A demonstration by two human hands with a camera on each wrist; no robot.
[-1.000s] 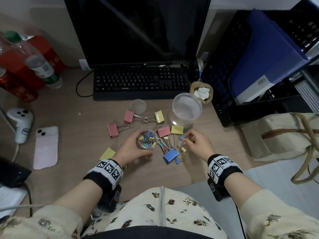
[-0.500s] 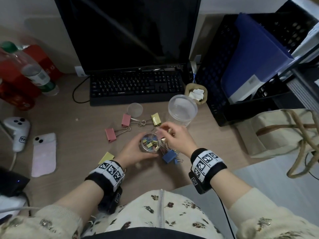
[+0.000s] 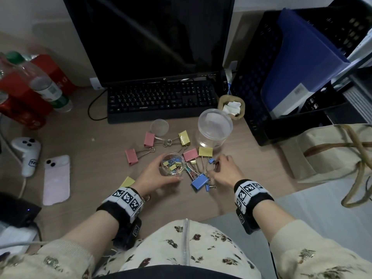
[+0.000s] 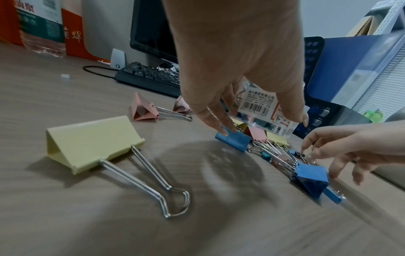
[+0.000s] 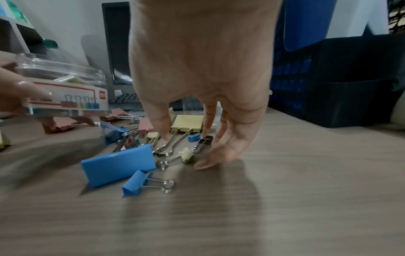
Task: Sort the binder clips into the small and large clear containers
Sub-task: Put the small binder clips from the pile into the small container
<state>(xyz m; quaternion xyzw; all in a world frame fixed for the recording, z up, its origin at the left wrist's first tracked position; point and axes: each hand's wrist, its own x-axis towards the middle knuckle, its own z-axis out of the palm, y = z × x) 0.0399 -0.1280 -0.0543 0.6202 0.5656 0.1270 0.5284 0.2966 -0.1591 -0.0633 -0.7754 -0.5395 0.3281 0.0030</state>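
Gripping the small jar (image 3: 172, 164) of little clips, the left hand (image 3: 155, 178) holds it above the desk (image 3: 96, 158); the right hand (image 3: 225, 171), fingers loose and empty, reaches a small black clip (image 5: 202, 142).

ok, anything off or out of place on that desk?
Nothing damaged or spilled. Only oddity: one large yellow clip lies apart from the pile, beside the left hand's wrist. That hand holds the small container off the desk.

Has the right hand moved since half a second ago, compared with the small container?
Yes. The right hand was over the small container then; now it is to the right of it, low over the loose small clips beside the blue clip.
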